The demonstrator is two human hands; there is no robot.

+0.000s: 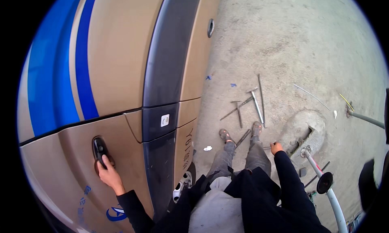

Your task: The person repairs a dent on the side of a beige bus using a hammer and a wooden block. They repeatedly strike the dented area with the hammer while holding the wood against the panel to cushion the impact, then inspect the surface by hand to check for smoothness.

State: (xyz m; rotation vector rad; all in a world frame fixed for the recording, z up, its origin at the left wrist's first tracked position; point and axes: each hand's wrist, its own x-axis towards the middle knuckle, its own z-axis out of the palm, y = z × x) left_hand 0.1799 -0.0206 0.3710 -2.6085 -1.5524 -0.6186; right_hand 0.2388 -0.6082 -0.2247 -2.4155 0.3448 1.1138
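The black door handle point(98, 146) is sitting on the tan door panel point(127, 164), left of the dark grey vertical strip point(160, 156) and just below the panel's upper seam point(81, 124). The left hand point(110, 175) is gripping its lower part, the fingers being clamped around it and the forearm reaching in from the lower edge. The seam is running from the far left toward the strip, with no visible gap opening along it. The right hand point(277, 148) is hanging well apart from the vehicle, its fingers curling together on a thin rod point(267, 148) too small to identify, and a rounded concrete mound point(318, 127) is limiting the room just beside it. Between the vehicle's side and the mound, the person's shoes point(256, 129) are standing on the concrete floor point(283, 42). Ahead of them a larger hammer point(255, 102), a smaller hammer point(239, 112) and a long bar point(261, 95) are lying across the footing, while beyond these the floor is stretching broadly away.
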